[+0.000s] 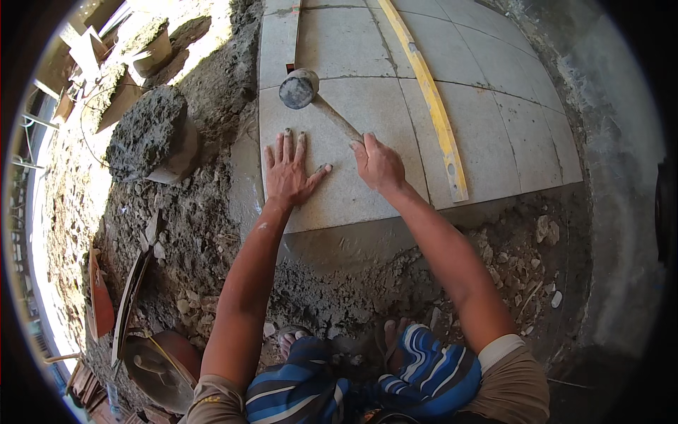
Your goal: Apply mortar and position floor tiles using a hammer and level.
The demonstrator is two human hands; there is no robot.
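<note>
Head view: left hand (288, 175) lies palm down on the near-left floor tile (353, 191), fingers fully extended and spread, grasping nothing. Right hand (380, 165) is closed, fingers wrapped around the handle end of a mallet (302, 90). Mallet head sits ahead of the left fingertips, over the seam at that tile's far edge; cannot tell whether it touches the surface. Tile is pale grey, set at the near-left corner of the tiled area, with wet mortar (346, 247) along its near edge. Yellow level (438, 116) lies lengthwise across the tiles, right of the right hand. To the left, a bucket (178, 159) heaped with grey mortar stands on rough soil (191, 219). Dark basin (152, 385) at lower left.
</note>
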